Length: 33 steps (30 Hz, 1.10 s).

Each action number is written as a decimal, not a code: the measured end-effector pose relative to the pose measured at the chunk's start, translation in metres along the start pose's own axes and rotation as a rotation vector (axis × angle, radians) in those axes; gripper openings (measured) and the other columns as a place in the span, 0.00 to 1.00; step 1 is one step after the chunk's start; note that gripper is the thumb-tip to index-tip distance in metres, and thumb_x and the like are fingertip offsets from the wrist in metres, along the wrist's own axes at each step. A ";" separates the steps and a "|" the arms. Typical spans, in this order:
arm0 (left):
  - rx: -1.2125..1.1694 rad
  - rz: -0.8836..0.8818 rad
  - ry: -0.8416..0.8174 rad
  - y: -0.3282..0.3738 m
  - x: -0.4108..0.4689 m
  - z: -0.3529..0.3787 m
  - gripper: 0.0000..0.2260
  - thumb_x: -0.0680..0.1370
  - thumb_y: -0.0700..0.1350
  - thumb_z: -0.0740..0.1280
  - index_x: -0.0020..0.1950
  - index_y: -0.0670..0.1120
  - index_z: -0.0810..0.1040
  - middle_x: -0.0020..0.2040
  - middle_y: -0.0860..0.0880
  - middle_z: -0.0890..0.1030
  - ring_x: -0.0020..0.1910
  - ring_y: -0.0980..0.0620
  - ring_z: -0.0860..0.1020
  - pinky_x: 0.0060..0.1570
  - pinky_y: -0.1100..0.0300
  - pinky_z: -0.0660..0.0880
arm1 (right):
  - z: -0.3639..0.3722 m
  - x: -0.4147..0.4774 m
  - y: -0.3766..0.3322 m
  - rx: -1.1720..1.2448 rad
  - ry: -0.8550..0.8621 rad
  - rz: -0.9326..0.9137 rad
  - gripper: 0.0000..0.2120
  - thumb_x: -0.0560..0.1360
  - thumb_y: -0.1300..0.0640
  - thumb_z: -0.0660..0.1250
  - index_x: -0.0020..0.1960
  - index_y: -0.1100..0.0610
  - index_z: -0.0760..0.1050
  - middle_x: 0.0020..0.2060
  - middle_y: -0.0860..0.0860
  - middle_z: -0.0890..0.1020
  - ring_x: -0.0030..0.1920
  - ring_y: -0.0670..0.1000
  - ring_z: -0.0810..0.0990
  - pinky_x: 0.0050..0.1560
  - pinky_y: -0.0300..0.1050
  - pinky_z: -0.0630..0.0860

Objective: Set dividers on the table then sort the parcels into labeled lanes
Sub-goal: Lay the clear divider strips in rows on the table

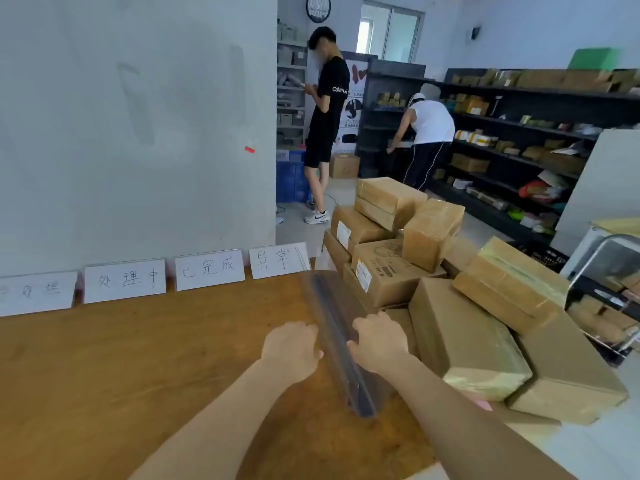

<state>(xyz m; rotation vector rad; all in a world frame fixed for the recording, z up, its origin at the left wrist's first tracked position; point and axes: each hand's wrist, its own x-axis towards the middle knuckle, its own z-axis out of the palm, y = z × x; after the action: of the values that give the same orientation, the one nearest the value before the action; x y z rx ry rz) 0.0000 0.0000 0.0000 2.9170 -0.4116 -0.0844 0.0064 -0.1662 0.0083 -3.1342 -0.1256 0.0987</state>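
Both hands on the divider, out at the table's right side.

The left hand [291,351] and right hand [379,341] curl their fingers onto either side of a long clear divider [334,310] with a dark strip, and it lies on the wooden table [156,358] running from near edge toward the wall. Four white label cards [124,280] lean in a row against the grey wall [138,116], and the divider's far end sits just right of the last one. Brown parcels [464,337] are heaped beside it on the right. Behind, dark shelves [519,133] carry stock; one person in black [327,109] stands, and another in white [431,123] bends toward the shelving.
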 end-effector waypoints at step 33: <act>-0.201 -0.423 -0.101 0.036 0.086 0.064 0.10 0.81 0.43 0.58 0.50 0.44 0.79 0.49 0.48 0.81 0.47 0.50 0.80 0.39 0.62 0.71 | 0.058 0.079 0.039 0.133 0.035 0.036 0.08 0.79 0.52 0.64 0.58 0.50 0.74 0.44 0.47 0.81 0.42 0.47 0.83 0.40 0.39 0.79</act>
<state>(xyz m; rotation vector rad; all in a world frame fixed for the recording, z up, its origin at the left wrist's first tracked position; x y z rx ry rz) 0.0671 -0.0699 -0.0576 2.7563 0.1953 -0.3138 0.0844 -0.1986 -0.0550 -3.0040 -0.0592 0.0504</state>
